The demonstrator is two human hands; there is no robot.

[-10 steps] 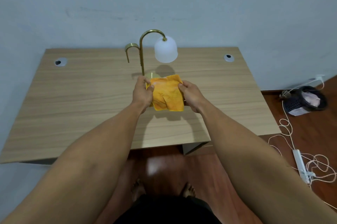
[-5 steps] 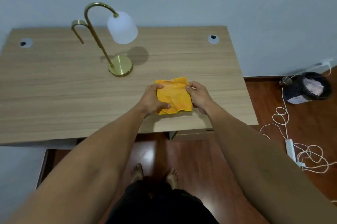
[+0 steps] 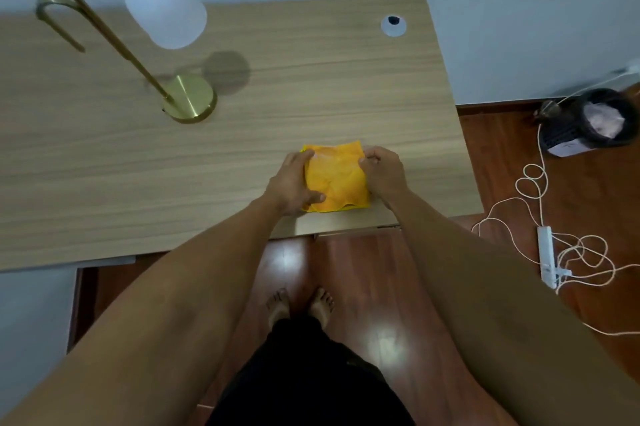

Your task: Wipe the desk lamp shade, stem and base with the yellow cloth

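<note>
Since a second ago the cloth (image 3: 334,181) has come away from the lamp and down to the near right part of the desk (image 3: 104,162), and the view has swung so the lamp now sits up in the top left. Both hands came along with it.

So right now I've got the left hand (image 3: 292,188) clamped on the cloth's left edge, thumb lying across the front corner, fingers curled round the far side. Right hand (image 3: 381,171) is pinching the right edge, fingers bunched at the upper corner. Hands are apart, with the cloth stretched between them. It's folded into a rough square, a bit crumpled, and looks like it's lying on or just over the desk close to the front edge, can't quite tell if it's fully down.

Lamp is well apart from the cloth. Brass base (image 3: 190,99) stands on the desk, the stem (image 3: 114,34) runs up from it at a slant in this view and hooks over to the white shade (image 3: 164,8), which hangs open end down. Nothing is touching it.

Off the desk on the right, on the wood floor, there's a black bin (image 3: 602,120) and a white power strip (image 3: 546,257) with a tangle of cable.
</note>
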